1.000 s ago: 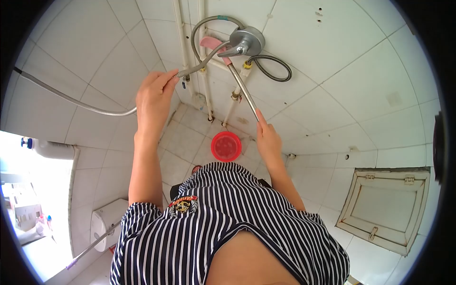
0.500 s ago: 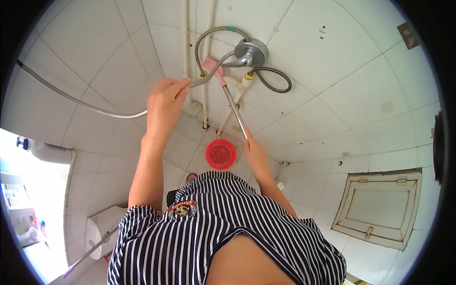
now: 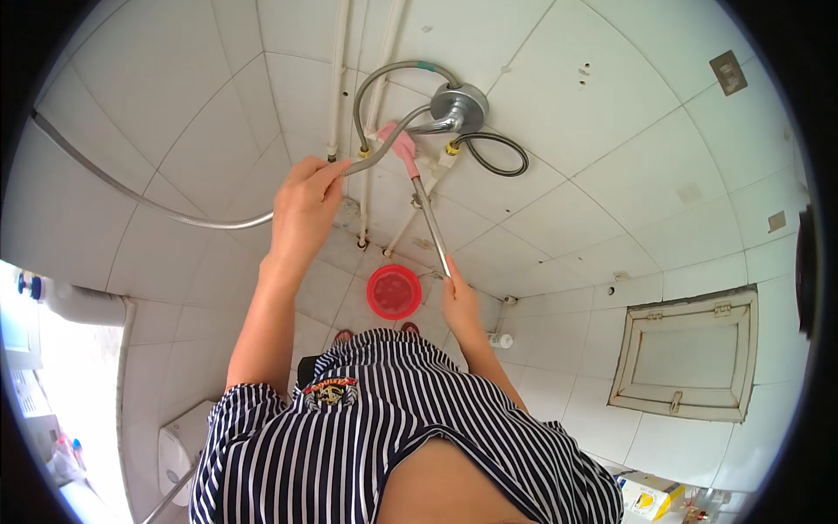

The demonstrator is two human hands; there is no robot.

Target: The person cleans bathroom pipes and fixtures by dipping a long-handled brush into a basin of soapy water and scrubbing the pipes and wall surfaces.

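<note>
The long-handled brush (image 3: 429, 216) looked light and stiff, best gripped low on its slim metal shaft (image 3: 436, 237), where the right hand (image 3: 461, 301) was closed around it. The left hand (image 3: 305, 205) pinched the metal shower hose (image 3: 223, 224), which seemed flexible and likely slippery if wet. Beyond, the brush's pink head (image 3: 407, 154) sat partly behind the hose, near the shower mixer (image 3: 459, 108); a red basin (image 3: 371, 293) stood on the floor (image 3: 327, 288).

Bathroom, I'm judging from the head camera. Noting white tiles (image 3: 611, 157) covering the walls, pale pipes (image 3: 339, 79) running down toward the floor, a chrome lever mixer (image 3: 458, 109) jutting from the wall, a flexible metal hose (image 3: 218, 224) curving off left. Also seeing a red basin (image 3: 371, 293) sitting on the tiled floor (image 3: 330, 288).
</note>
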